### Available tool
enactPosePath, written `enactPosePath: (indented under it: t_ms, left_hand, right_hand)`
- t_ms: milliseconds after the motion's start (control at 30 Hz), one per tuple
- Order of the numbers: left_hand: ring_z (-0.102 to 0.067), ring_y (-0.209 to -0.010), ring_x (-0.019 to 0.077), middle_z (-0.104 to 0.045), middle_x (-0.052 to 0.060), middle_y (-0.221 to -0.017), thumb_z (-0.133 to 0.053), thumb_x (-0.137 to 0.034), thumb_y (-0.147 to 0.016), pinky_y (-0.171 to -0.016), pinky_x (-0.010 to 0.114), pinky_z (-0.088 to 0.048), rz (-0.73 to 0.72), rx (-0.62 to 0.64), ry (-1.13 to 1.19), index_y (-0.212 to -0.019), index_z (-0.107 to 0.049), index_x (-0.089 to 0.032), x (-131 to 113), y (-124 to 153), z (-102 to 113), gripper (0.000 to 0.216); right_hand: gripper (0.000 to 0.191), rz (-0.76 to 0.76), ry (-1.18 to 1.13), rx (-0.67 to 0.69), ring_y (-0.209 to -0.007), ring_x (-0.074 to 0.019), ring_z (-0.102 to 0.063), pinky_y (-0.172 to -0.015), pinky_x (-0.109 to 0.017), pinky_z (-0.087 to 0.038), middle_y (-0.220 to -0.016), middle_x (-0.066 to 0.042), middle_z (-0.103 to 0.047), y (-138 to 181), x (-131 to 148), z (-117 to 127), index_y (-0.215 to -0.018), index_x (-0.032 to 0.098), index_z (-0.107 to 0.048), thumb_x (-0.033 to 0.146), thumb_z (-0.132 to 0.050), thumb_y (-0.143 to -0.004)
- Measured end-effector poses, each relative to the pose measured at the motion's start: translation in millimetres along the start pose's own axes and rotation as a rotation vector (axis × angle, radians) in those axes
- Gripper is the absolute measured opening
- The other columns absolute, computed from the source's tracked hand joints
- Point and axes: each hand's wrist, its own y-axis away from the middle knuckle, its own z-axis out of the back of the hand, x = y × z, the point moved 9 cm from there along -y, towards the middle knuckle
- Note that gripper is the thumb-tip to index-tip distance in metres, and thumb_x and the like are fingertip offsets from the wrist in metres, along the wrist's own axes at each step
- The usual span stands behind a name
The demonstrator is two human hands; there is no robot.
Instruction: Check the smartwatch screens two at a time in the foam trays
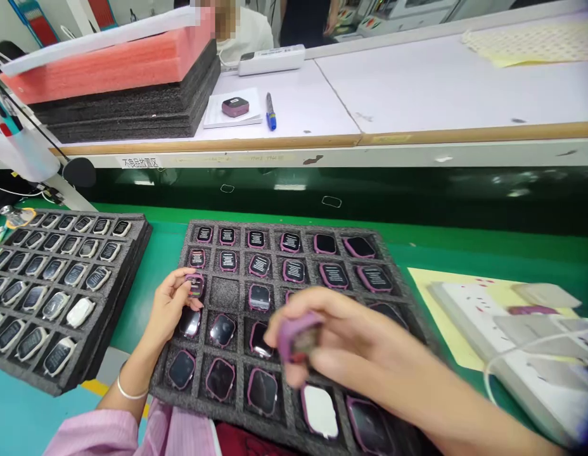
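A black foam tray (206,361) in front of me holds several purple-framed smartwatch cases in square pockets, some with lit screens showing lines of text. My left hand (168,304) pinches a purple watch case (196,286) at the tray's left edge, in the third row from the back. Beside it, one pocket (223,293) shows bare foam. Above the tray's right half, my right hand (355,335) grips another purple watch case (298,335), blurred by motion. That hand and forearm hide several pockets. One watch (319,410) at the front has a white screen.
To the left stands a stack of foam trays (66,361) with pale watch cases. At right lie a white power strip (484,329) and cables on yellow paper (429,288). The raised shelf bears foam sheets (118,69), a watch case (236,107) and a pen (271,113). People are beyond.
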Motion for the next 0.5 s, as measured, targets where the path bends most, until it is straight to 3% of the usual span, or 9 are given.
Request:
enactPosePath:
  t_ms: [67, 167, 333, 433, 500]
  left_hand:
    - [-0.06, -0.048, 0.0085, -0.067, -0.001, -0.081, -0.072, -0.039, -0.077, -0.048, 0.021, -0.049, -0.025, 0.023, -0.04, -0.108, -0.061, -0.017, -2.3, 0.1, -2.7, 0.039]
    - [-0.055, -0.05, 0.0059, -0.066, 0.0, -0.086, -0.076, -0.033, -0.073, -0.048, 0.019, -0.048, -0.044, 0.069, -0.072, -0.112, -0.06, -0.018, -3.2, 1.3, -7.1, 0.045]
    - [-0.057, -0.064, 0.0074, -0.065, 0.008, -0.116, -0.076, -0.027, -0.073, -0.063, 0.023, -0.052, -0.052, 0.174, -0.043, -0.136, -0.049, -0.021, -0.8, 3.2, -7.1, 0.069]
    - [-0.059, -0.071, 0.0132, -0.067, 0.006, -0.105, -0.071, -0.031, -0.079, -0.071, 0.029, -0.052, -0.098, 0.199, -0.208, -0.142, -0.048, -0.021, -4.4, 1.0, 4.1, 0.068]
    - [-0.058, -0.081, 0.0187, -0.067, 0.005, -0.095, -0.071, -0.032, -0.081, -0.08, 0.034, -0.051, -0.196, 0.188, -0.436, -0.141, -0.053, -0.023, -13.0, -2.0, 13.3, 0.063]
  right_hand:
    - [0.028, -0.031, 0.05, -0.029, -0.062, -0.0121, -0.066, -0.062, -0.028, -0.053, -0.094, -0.005, -0.069, -32.9, -5.8, -3.4, -0.102, 0.021, -0.058, 0.032, -0.076, -0.084]
    - [0.026, -0.054, 0.005, -0.052, -0.062, -0.0113, -0.067, -0.063, -0.028, -0.053, -0.095, -0.003, -0.07, -62.3, -23.3, -3.1, -0.107, 0.02, -0.056, 0.029, -0.069, -0.087]
    - [0.051, -0.044, -0.056, -0.034, -0.076, -0.0141, -0.072, -0.071, -0.029, -0.053, -0.107, -0.005, -0.066, -70.6, -41.7, -0.3, -0.127, 0.023, -0.049, 0.015, -0.065, -0.08]
    - [0.063, -0.037, 0.039, 0.028, -0.08, -0.0143, -0.072, -0.074, -0.031, -0.054, -0.11, -0.005, -0.061, -74.1, -45.6, -4.4, -0.135, 0.025, -0.04, 0.015, -0.066, -0.078]
    - [0.059, -0.026, 0.204, 0.049, -0.078, -0.0151, -0.071, -0.074, -0.034, -0.055, -0.11, -0.006, -0.06, -79.4, -48.1, -6.1, -0.134, 0.024, -0.039, 0.017, -0.063, -0.08]
